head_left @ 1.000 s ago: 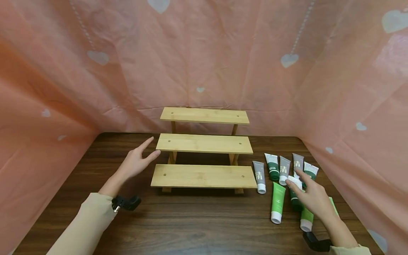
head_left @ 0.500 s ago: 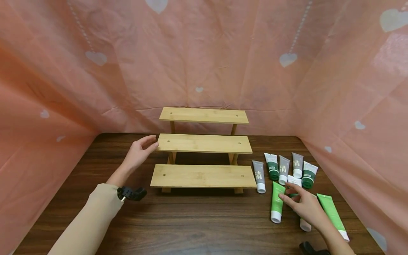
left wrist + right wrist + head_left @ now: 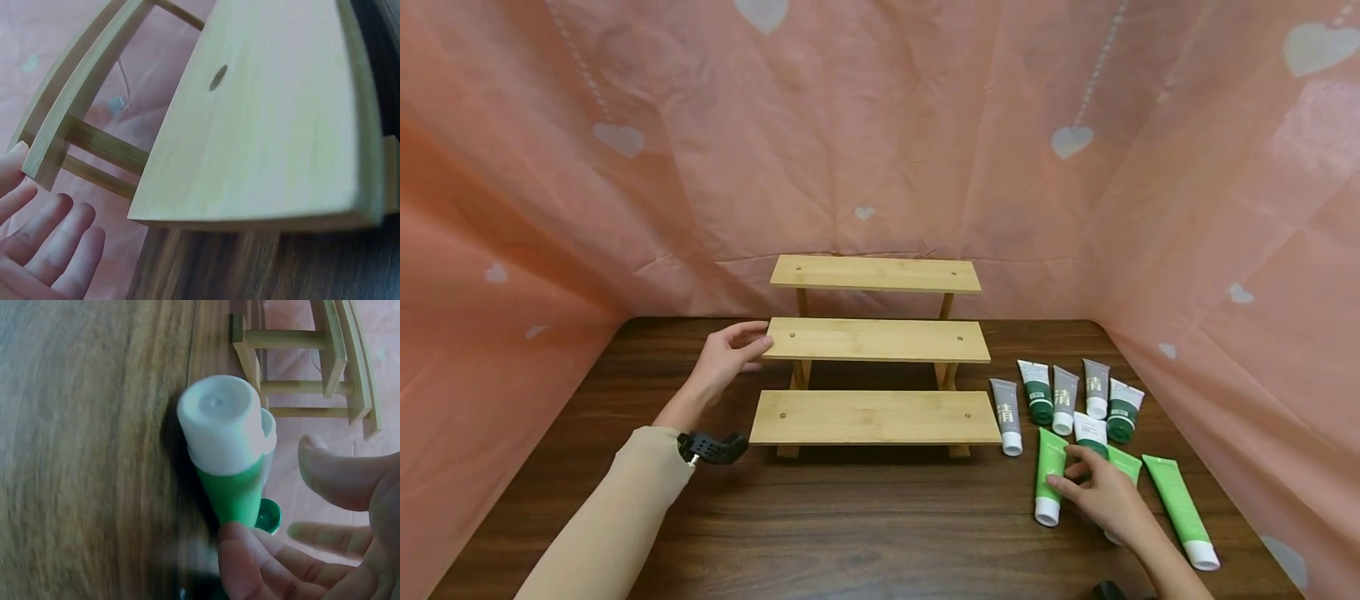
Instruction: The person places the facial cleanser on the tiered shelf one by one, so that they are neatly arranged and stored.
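At the left end of a three-tier wooden display stand's middle shelf (image 3: 877, 340) is my left hand (image 3: 722, 360). In the left wrist view its thumb tip (image 3: 20, 151) is right at the board's end, and the other fingers hang loosely bent beside it. My right hand (image 3: 1101, 492) reaches over a light green squeeze tube (image 3: 1049, 477) lying on the table with its white cap toward me. In the right wrist view a fingertip (image 3: 236, 537) meets the tube's green body, while the thumb (image 3: 331, 475) stands apart from it. Another light green tube (image 3: 1124, 463) is partly hidden under the right hand.
A grey tube (image 3: 1006, 417) lies beside the bottom shelf (image 3: 876, 417). Further grey and white-and-dark-green tubes (image 3: 1036, 392) lie behind the right hand, and a green tube (image 3: 1180, 510) lies to its right. A pink curtain (image 3: 880, 142) surrounds the dark wooden table (image 3: 850, 517).
The left hand has moved right to the middle shelf's end, its fingers bending in. The right hand has moved left and nearer to me, from above the tube group to the front-left green tube.
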The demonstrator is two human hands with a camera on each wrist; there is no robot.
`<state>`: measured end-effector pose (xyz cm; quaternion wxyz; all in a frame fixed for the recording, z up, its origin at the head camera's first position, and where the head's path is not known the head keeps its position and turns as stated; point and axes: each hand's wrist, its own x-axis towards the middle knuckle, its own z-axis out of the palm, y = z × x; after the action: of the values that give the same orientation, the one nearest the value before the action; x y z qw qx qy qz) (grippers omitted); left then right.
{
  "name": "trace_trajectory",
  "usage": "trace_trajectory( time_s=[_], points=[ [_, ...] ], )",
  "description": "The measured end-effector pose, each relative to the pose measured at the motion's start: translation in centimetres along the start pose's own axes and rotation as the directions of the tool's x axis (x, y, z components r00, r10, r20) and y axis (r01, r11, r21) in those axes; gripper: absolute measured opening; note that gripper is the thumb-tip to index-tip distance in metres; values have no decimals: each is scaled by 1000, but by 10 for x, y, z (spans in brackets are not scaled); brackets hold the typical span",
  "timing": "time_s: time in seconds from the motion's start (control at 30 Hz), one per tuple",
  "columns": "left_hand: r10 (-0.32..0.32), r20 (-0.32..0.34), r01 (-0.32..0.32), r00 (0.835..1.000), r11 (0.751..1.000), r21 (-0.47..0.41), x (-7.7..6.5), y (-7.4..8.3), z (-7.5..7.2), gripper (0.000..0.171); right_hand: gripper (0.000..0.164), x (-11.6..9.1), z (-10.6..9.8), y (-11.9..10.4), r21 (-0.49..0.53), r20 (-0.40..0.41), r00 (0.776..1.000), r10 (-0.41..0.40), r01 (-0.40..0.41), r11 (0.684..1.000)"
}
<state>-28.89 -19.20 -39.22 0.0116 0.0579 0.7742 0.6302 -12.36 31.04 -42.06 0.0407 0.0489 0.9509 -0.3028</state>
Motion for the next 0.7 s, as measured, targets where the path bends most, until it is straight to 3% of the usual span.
trace_trajectory(
  time_s=[0.23, 0.5, 0.7],
  points=[
    [-17, 0, 17, 1000, 1000, -15, 3, 0, 0, 50, 70, 5, 5, 1, -11, 5, 999, 35, -35, 999],
    [-6, 2, 6, 1000, 1000, 8, 6, -2, 1, 51, 69, 11, 11, -3, -103, -46, 999, -17, 12, 995],
    [10, -7, -10, 1000, 1000, 6, 6, -3, 1, 48, 70, 12, 13, -7, -123, -25, 1000, 1, -4, 992]
  ],
)
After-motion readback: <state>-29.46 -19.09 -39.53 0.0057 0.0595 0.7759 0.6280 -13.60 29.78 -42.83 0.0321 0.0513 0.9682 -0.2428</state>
